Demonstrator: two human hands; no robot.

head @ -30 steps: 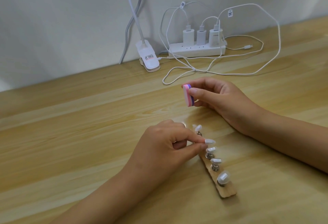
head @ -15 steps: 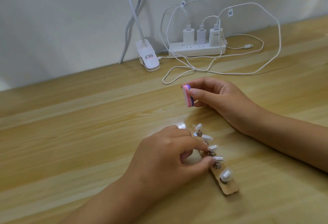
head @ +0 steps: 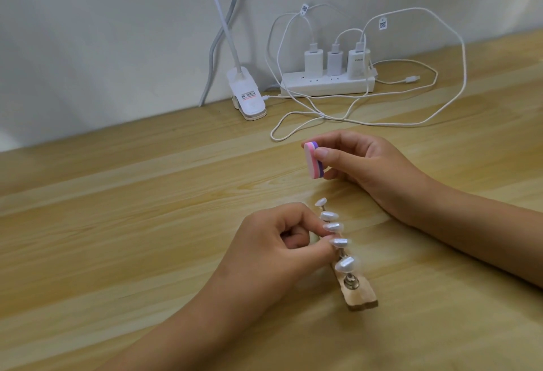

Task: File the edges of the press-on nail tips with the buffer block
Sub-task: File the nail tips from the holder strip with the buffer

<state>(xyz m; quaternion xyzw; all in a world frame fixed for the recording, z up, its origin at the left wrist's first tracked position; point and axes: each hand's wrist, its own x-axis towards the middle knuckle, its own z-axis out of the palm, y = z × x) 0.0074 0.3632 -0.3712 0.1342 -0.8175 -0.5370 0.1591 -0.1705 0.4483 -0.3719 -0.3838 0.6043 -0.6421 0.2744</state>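
Woodgrain table [head: 117,224] | right hand [head: 367,162] pinches striped buffer block [head: 311,162] | left hand [head: 273,250] pinches pearly oval nail tip [head: 342,242] on wooden strip [head: 358,297]

One head view, angled forward and down, close over table [head: 123,224]

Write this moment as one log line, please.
right hand holds buffer | left hand pinches tip on stand | buffer off tip

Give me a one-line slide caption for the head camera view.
The right hand holds a buffer block while the left hand pinches a nail tip on the wooden stand.
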